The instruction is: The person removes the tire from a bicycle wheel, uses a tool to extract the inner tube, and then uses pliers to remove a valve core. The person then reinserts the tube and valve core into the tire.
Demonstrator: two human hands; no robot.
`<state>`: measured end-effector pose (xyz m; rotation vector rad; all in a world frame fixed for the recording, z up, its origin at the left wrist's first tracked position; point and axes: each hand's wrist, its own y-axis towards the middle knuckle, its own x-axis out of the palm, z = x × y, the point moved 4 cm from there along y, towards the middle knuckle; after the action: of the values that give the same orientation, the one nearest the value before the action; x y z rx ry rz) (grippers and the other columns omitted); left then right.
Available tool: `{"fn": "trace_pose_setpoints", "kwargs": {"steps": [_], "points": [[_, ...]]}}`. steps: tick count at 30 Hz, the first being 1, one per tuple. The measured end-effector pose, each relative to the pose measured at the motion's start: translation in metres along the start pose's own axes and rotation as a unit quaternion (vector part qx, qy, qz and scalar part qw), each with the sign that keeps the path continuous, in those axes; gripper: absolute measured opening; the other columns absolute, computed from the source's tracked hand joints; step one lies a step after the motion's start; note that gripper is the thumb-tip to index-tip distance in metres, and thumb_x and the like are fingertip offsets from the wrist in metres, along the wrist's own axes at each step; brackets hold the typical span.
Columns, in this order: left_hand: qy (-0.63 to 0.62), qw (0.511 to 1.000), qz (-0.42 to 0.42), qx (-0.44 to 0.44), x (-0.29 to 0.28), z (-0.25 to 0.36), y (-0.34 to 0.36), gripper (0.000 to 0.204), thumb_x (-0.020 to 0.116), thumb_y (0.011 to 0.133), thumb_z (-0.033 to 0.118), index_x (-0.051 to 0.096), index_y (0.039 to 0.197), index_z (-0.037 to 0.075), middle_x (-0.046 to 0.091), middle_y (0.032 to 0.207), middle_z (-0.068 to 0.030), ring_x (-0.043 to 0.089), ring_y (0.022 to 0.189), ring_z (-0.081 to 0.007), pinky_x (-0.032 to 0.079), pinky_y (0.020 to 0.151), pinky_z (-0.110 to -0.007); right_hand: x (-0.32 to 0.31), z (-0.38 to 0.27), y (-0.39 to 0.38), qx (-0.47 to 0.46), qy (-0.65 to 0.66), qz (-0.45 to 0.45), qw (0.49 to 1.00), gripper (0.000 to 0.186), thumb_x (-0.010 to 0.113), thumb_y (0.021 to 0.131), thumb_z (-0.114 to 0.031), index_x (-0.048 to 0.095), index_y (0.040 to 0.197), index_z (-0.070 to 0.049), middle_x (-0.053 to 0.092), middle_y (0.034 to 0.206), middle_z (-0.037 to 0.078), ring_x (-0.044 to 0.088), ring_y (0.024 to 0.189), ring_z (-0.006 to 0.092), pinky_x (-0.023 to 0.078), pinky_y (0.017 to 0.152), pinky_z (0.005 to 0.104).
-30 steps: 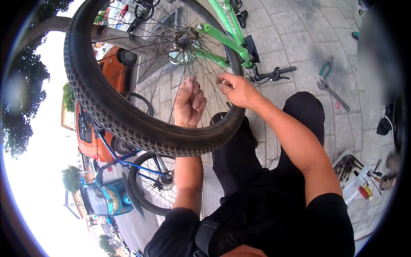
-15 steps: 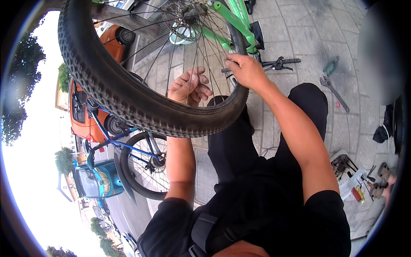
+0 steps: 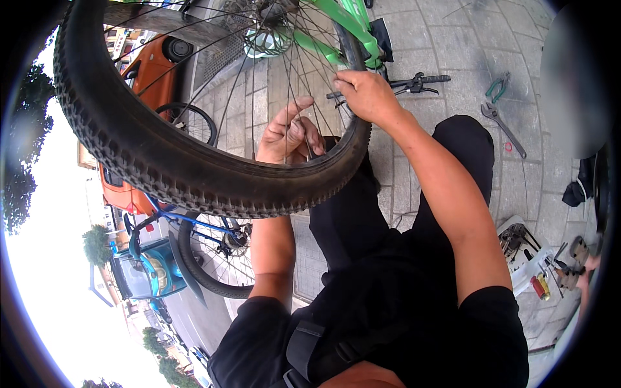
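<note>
A black knobby bicycle tyre [image 3: 168, 161] on a spoked wheel fills the upper left, fixed to a green bike frame [image 3: 343, 26]. My left hand [image 3: 288, 132] reaches through the spokes from behind the tyre, fingers curled against the inner rim. My right hand [image 3: 365, 97] is closed on the rim edge at the wheel's right side, thumb over the tyre. The silver hub and disc [image 3: 265, 39] sit above both hands. My legs in black trousers [image 3: 414, 233] are under the wheel.
On the grey paving lie a wrench [image 3: 503, 126], green-handled pliers [image 3: 497, 87] and a black handlebar grip [image 3: 420, 82]. A tool tray [image 3: 530, 258] sits at the right, with another person's hand [image 3: 582, 271] beside it. A blue bicycle [image 3: 207, 249] and an orange car [image 3: 142, 71] stand at the left.
The wheel has come nearer and lower in view. My left hand has stayed inside the spokes while my right hand shifted along the rim's right edge.
</note>
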<state>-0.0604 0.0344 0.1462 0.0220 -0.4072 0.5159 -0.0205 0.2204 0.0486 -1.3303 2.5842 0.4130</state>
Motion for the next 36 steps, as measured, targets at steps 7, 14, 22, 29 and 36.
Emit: {"fn": "trace_pose_setpoints", "kwargs": {"steps": [7, 14, 22, 29, 36], "points": [[-0.039, 0.999, 0.032, 0.019, 0.006, -0.004, -0.007, 0.05, 0.062, 0.104, 0.024, 0.048, 0.145, -0.002, 0.061, 0.077, -0.0112, 0.066, 0.071, -0.0234, 0.056, 0.068, -0.034, -0.006, -0.011, -0.002, 0.035, -0.1, -0.057, 0.993, 0.03, 0.064, 0.096, -0.031, 0.075, 0.11, -0.006, 0.074, 0.101, 0.02, 0.069, 0.101, 0.0405, 0.054, 0.091, 0.0476], [-0.019, 0.997, 0.072, -0.003, 0.006, -0.012, -0.008, 0.029, 0.062, 0.105, 0.026, 0.06, 0.116, 0.0, 0.063, 0.078, -0.0105, 0.067, 0.072, -0.0207, 0.056, 0.065, -0.029, -0.056, -0.075, -0.044, 0.005, 0.04, -0.05, 0.998, 0.031, 0.066, 0.095, -0.03, 0.075, 0.099, 0.0, 0.074, 0.09, 0.019, 0.072, 0.087, 0.0359, 0.056, 0.082, 0.0446], [0.113, 0.986, 0.106, -0.053, -0.001, -0.012, -0.005, 0.029, 0.068, 0.102, 0.032, 0.067, 0.099, 0.003, 0.064, 0.081, -0.0022, 0.062, 0.071, -0.011, 0.047, 0.062, -0.022, -0.028, -0.066, -0.089, 0.102, 0.307, -0.235, 0.917, 0.024, 0.069, 0.101, -0.02, 0.076, 0.11, 0.001, 0.073, 0.089, 0.002, 0.061, 0.075, 0.0073, 0.051, 0.067, 0.0246], [0.113, 0.983, 0.133, -0.048, -0.003, -0.017, -0.007, 0.03, 0.069, 0.101, 0.031, 0.07, 0.103, 0.001, 0.063, 0.078, 0.0018, 0.052, 0.068, -0.0059, 0.041, 0.063, -0.022, -0.023, -0.072, -0.084, 0.126, 0.32, -0.299, 0.89, 0.024, 0.073, 0.096, -0.014, 0.075, 0.112, 0.004, 0.075, 0.095, 0.005, 0.066, 0.088, 0.0091, 0.053, 0.079, 0.0246], [0.08, 0.983, 0.163, -0.006, 0.004, -0.015, -0.007, 0.024, 0.067, 0.103, 0.025, 0.069, 0.1, 0.002, 0.063, 0.083, 0.0016, 0.051, 0.069, -0.0051, 0.04, 0.063, -0.021, -0.008, -0.071, -0.086, 0.158, 0.381, -0.283, 0.866, 0.025, 0.073, 0.096, -0.016, 0.075, 0.109, 0.005, 0.075, 0.095, 0.005, 0.064, 0.086, 0.0075, 0.052, 0.078, 0.025]]}}
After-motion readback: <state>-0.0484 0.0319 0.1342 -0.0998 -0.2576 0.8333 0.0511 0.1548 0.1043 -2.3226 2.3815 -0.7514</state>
